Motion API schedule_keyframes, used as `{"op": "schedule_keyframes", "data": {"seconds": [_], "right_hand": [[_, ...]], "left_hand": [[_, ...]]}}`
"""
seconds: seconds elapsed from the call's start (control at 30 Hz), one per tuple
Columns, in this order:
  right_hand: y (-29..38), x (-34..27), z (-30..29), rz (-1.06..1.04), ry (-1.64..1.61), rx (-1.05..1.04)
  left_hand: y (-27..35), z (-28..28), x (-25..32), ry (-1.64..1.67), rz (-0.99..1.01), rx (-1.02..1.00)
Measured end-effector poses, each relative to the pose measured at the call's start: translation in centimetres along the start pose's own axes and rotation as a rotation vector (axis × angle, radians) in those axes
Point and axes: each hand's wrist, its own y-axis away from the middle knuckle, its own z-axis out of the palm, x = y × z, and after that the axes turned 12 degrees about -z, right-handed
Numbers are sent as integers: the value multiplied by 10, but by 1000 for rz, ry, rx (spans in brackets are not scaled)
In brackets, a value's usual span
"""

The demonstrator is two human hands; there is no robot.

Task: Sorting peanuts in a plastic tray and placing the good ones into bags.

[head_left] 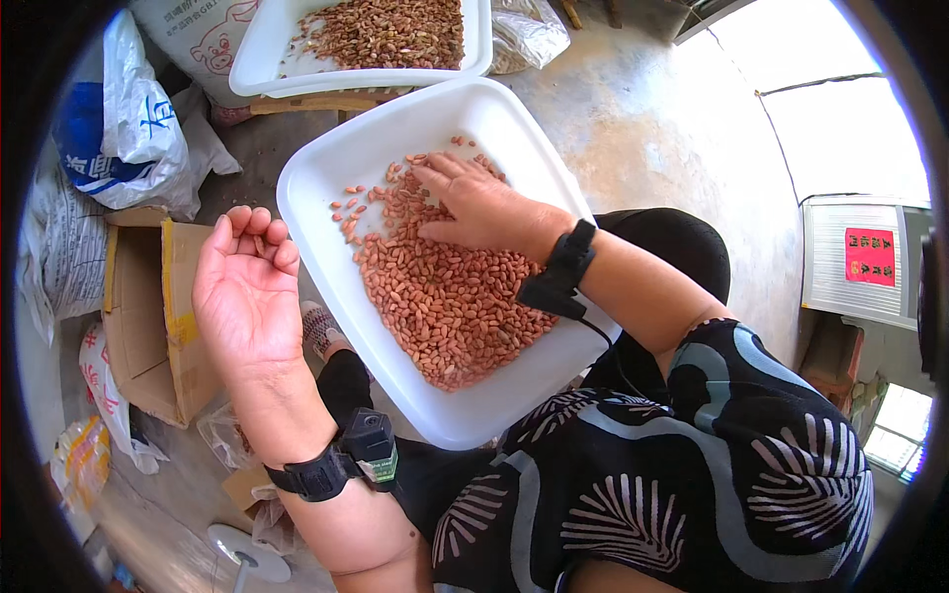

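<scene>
A white plastic tub (pixel 415 419) rests on my lap, tilted in view, with a heap of shelled reddish peanuts (pixel 460 319) spread over its floor. Palm down and fingers spread, my right hand (pixel 474 200) lies on the upper part of the heap. My left hand (pixel 248 296) is raised just outside the tub's left wall, palm up with the fingers curled. A small brownish piece, apparently a peanut kernel (pixel 259 245), shows between those fingers. Several loose peanuts (pixel 348 211) lie apart near the tub's left side.
Beyond the tub, a second white tub (pixel 252 78) holds darker peanuts or debris (pixel 385 33). An open cardboard box (pixel 141 319) stands at left, near plastic bags (pixel 133 126) and a printed sack (pixel 200 37). Both wrists wear black strapped devices; a cable (pixel 612 348) trails from the right one.
</scene>
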Motion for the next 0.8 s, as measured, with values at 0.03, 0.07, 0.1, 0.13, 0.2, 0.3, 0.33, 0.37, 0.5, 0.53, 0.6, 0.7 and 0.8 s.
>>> {"op": "schedule_keyframes", "data": {"seconds": [0.03, 0.07, 0.1, 0.13, 0.2, 0.3, 0.33, 0.37, 0.5, 0.53, 0.6, 0.7, 0.8], "right_hand": [[-2, -4, 4, -74, 46, -18], [-4, -9, 8, -149, 93, -36], [-6, -15, 13, -148, 92, -36], [-8, -22, 18, -238, 90, -71], [-6, -34, 18, -325, 89, -105], [1, -48, 15, -376, -43, -217], [7, -50, 13, -377, -70, -230], [12, -50, 11, -378, -97, -243], [19, -44, -8, -292, -164, -308], [19, -43, -11, -293, -165, -307], [19, -41, -15, -170, -202, -334], [23, -26, -7, -363, -99, -221], [21, -20, -9, -259, -119, -220]], "left_hand": [[-1, 1, -1, 1, -3, -10], [-2, 2, -2, 1, -6, -13], [-2, 3, -3, -3, -7, -14], [-2, 3, -3, -8, -8, -16], [-3, 1, -3, -9, -14, -32], [-4, 3, -4, -16, -17, -16], [-3, 4, -4, -23, -11, 18], [-3, 4, -4, -24, -11, 17], [-3, 1, -6, -36, -17, 13], [-3, 0, -6, -38, -16, 19], [-3, 1, -6, -37, -13, 39], [-4, 3, -7, -37, -19, 34], [-5, 3, -8, -48, -23, -1]]}}
